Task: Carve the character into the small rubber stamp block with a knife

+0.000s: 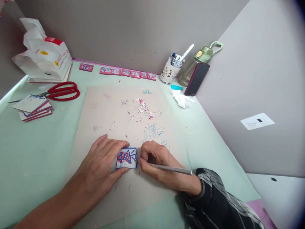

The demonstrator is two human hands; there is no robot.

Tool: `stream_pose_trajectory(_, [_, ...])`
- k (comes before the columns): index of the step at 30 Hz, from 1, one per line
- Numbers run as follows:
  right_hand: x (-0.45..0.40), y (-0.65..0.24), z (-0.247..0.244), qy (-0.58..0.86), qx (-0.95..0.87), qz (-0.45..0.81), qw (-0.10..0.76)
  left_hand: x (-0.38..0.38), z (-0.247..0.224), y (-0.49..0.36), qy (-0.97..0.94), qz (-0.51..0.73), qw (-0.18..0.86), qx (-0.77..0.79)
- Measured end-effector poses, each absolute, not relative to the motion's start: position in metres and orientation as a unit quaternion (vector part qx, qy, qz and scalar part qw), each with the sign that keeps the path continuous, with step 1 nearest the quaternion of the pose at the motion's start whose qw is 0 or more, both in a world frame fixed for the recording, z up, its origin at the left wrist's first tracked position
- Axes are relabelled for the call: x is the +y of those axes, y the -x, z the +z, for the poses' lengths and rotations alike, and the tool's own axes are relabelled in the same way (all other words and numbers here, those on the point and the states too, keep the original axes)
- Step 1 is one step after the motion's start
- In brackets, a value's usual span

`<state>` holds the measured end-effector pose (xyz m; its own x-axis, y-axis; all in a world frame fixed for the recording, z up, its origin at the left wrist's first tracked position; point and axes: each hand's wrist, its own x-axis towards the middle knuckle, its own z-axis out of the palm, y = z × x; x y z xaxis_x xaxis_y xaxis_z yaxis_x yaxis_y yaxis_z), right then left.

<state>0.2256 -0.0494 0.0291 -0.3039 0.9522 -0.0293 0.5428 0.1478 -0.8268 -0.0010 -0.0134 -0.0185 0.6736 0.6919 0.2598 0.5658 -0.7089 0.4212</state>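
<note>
Two hands carving a small square block on a desk, seen from above.

L hand (102,165) lies flat-ish on a beige mat (100,108), thumb & fingers spread around the block (126,158), pinching its left & lower edges to steady it. Block sits near mat's front edge, w/ a red & blue character on top. R hand (159,165), fingers curled tight round a thin silver carving knife (170,169), tip touching block's right edge. Paper scraps (140,109) mid-mat. Red scissors (62,91) & a stack of blocks (33,108) far left; a row of finished blocks (127,72) along the back wall; pen cup (172,68), bottle (197,60) & phone (196,79) back right.
</note>
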Motion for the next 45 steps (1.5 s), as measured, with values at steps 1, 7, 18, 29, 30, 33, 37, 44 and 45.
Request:
stream_pose_trajectory(1, [-0.05, -0.226, 0.029, 0.526, -0.71, 0.386, 0.264, -0.013, -0.018, 0.001, -0.901, 0.204, 0.157, 0.35])
stream_pose_trajectory(7, [-0.052, -0.224, 0.027, 0.552, -0.676, 0.403, 0.276, -0.013, -0.013, -0.002, -0.894, 0.21, 0.188, 0.348])
stream_pose_trajectory(18, [-0.052, -0.219, 0.025, 0.565, -0.631, 0.424, 0.321, -0.013, -0.014, -0.002, -0.891, 0.211, 0.209, 0.343])
stream_pose_trajectory(29, [-0.066, -0.216, 0.003, 0.361, -0.898, -0.024, 0.252, -0.011, -0.011, -0.001, -0.888, 0.226, 0.214, 0.337])
stream_pose_trajectory(30, [-0.066, -0.216, 0.005, 0.352, -0.902, -0.039, 0.248, -0.011, -0.011, -0.001, -0.888, 0.226, 0.216, 0.338])
stream_pose_trajectory(33, [-0.068, -0.214, 0.012, 0.334, -0.907, -0.065, 0.247, -0.01, -0.011, -0.001, -0.884, 0.229, 0.222, 0.343])
stream_pose_trajectory(37, [-0.07, -0.213, 0.014, 0.331, -0.912, -0.08, 0.227, -0.011, -0.011, -0.001, -0.878, 0.236, 0.237, 0.343])
stream_pose_trajectory(44, [-0.064, -0.216, 0.004, 0.394, -0.87, 0.03, 0.295, -0.012, -0.012, -0.002, -0.865, 0.238, 0.252, 0.363])
stream_pose_trajectory(45, [-0.062, -0.216, 0.005, 0.424, -0.845, 0.083, 0.314, -0.012, -0.012, -0.002, -0.864, 0.233, 0.254, 0.368])
